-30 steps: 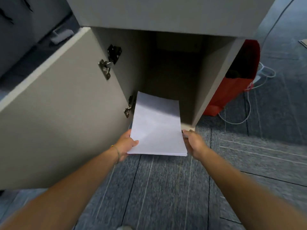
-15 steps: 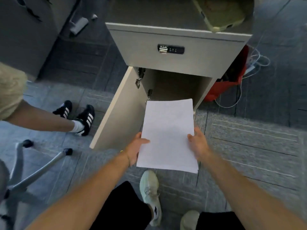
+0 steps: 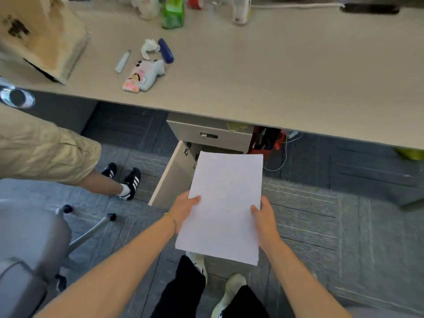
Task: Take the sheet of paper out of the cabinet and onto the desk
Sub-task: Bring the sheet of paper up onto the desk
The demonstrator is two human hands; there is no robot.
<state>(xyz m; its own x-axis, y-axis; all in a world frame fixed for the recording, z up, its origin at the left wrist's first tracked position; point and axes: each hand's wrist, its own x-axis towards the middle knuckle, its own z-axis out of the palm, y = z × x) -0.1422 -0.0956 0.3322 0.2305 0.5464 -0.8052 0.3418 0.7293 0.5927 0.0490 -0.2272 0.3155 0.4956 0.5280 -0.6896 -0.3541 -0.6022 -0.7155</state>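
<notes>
Sheet of paper [image 3: 223, 207]: white, gripped by left hand [image 3: 183, 208] at 9 o'clock edge, right hand [image 3: 263, 214] at 3 o'clock; open cabinet [image 3: 206, 138] and counter [image 3: 275, 72] toward 12.

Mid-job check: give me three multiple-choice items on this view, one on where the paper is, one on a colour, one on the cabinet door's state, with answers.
1. Where is the paper?
A. on the desk
B. held above the floor
C. inside the cabinet

2. What colour is the bottle at the back of the desk?
A. green
B. orange
C. black

3. The cabinet door is:
A. shut
B. missing
C. open

Answers: 1 B, the left hand and right hand grip its sides; 2 A, it is plainly green; 3 C, it swings outward.
</notes>
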